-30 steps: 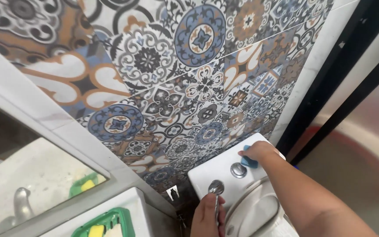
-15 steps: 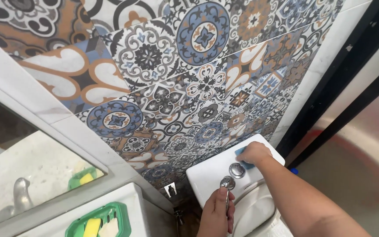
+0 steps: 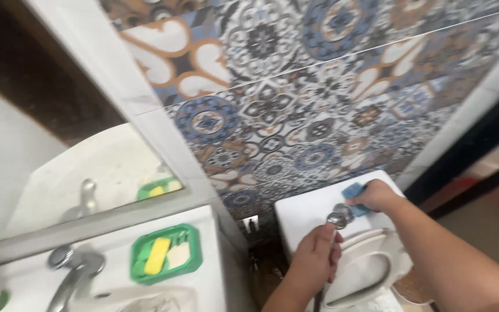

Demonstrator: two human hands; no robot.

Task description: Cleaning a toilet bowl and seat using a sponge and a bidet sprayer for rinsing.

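Atop white ceramic toilet cistern: right hand, nearer the wall than before, fingers pressing blue sponge; left hand clenched around chrome spray nozzle, now raised alongside.

Count at this moment:
- Two hands are showing: the left hand is gripping one chrome spray head; the right hand is pressing one blue sponge.
- One white cistern lid is lying under both grips.
- One toilet seat is sitting just below the left grip.
- One green soap tray is sitting well to the left of the grips, holding two pieces: one yellow soap, one white soap.
- One tap is standing farther left.
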